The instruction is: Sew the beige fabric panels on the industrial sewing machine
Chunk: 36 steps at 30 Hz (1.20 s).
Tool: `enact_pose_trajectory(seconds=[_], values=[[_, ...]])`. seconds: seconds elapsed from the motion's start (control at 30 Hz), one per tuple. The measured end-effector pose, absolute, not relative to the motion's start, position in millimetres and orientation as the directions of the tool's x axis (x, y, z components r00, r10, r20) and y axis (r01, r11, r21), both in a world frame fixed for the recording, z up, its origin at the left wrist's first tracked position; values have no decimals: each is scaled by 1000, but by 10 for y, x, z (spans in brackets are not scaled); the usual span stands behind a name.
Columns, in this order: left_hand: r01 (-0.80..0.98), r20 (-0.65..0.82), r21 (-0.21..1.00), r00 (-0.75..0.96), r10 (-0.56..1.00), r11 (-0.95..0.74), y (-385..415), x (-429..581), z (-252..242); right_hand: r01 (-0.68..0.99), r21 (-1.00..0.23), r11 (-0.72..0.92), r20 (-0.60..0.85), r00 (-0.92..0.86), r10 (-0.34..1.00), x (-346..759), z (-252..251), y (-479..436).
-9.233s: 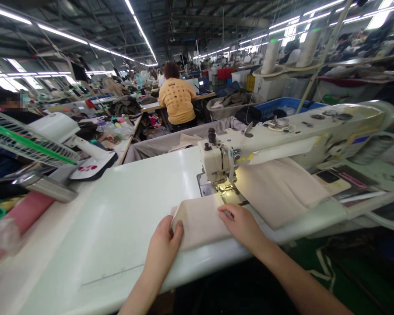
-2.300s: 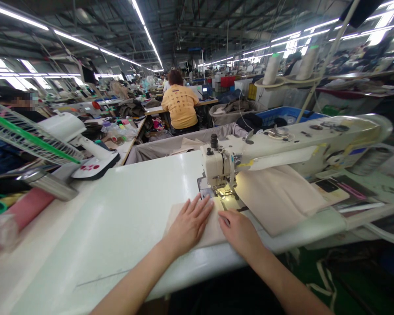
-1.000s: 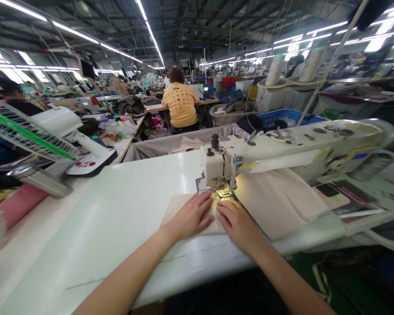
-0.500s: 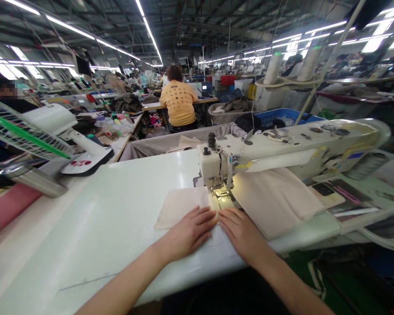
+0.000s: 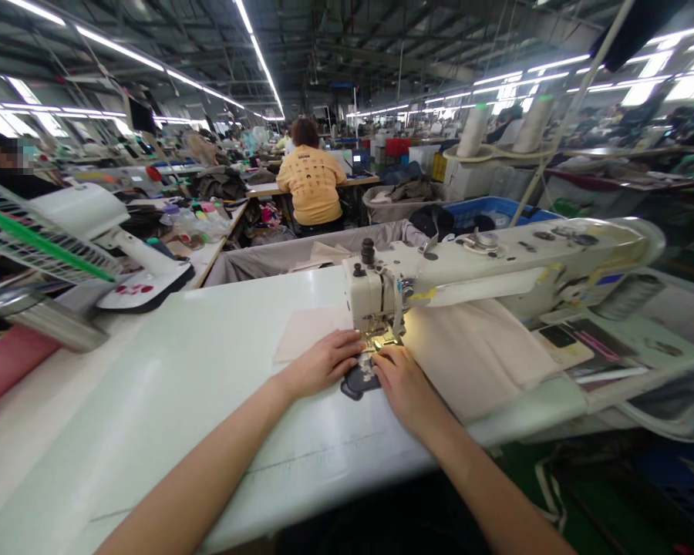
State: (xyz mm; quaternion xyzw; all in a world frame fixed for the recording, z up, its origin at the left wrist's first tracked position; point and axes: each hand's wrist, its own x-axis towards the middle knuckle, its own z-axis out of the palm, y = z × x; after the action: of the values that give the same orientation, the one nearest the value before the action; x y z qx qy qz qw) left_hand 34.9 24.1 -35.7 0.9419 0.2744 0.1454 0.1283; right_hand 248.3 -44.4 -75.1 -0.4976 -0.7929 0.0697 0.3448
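A cream cloth panel (image 5: 480, 347) lies under the sewing machine (image 5: 375, 297), its larger part to the right of the needle and a smaller part to the left. My left hand (image 5: 327, 361) rests flat on the left part, fingers extended toward the lit presser foot (image 5: 385, 339). Just right of it, my right hand (image 5: 402, 378) lies with slightly bent fingers at the cloth's near edge, close to the foot. Between the hands the dark machine bed plate (image 5: 362, 378) shows. My fingertips partly hide the cloth edge.
To the left stand a white fan (image 5: 139, 285) and a metal flask (image 5: 52, 316). A cloth-lined bin (image 5: 248, 258) sits behind the table. Thread cones (image 5: 471, 131) stand at the back right. A phone (image 5: 557, 335) lies right of the cloth. A person in yellow (image 5: 309, 185) sits ahead.
Both hands have moved forward toward the presser foot. The cloth has fed away from me under the foot, uncovering the dark bed plate in front of it.
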Motion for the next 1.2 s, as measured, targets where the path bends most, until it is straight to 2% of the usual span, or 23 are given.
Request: enact_pose_trajectory(seconds=[0.17, 0.3, 0.43, 0.57, 0.67, 0.87, 1.03, 1.1, 1.2], values=[[489, 173, 310, 814, 555, -815, 317, 342, -328, 697, -484, 529, 527, -250, 812, 2573, -569, -657], [514, 164, 293, 804, 572, -806, 302, 337, -319, 815, -395, 424, 550, -159, 820, 2835, -367, -783], [517, 158, 267, 809, 567, -813, 291, 336, -337, 912, -302, 278, 473, -110, 874, 3131, -296, -751], [640, 168, 158, 733, 659, -752, 184, 371, -383, 926, -281, 251, 397, -126, 909, 3255, -299, -693], [747, 180, 94, 638, 749, -658, 36, 424, -405, 919, -296, 261, 353, -148, 924, 3259, -279, -670], [813, 98, 3, 579, 810, -582, 103, 440, -362, 880, -398, 259, 301, -142, 943, 3289, -255, -623], [873, 131, -14, 485, 865, -488, 409, 433, -324, 818, -521, 244, 269, -114, 956, 3349, -255, -611], [888, 173, -18, 456, 873, -460, 358, 481, -302, 800, -548, 244, 264, -111, 958, 3378, -246, -601], [863, 182, -21, 500, 847, -505, 58, 590, -268, 792, -553, 257, 272, -120, 955, 3400, -216, -599]])
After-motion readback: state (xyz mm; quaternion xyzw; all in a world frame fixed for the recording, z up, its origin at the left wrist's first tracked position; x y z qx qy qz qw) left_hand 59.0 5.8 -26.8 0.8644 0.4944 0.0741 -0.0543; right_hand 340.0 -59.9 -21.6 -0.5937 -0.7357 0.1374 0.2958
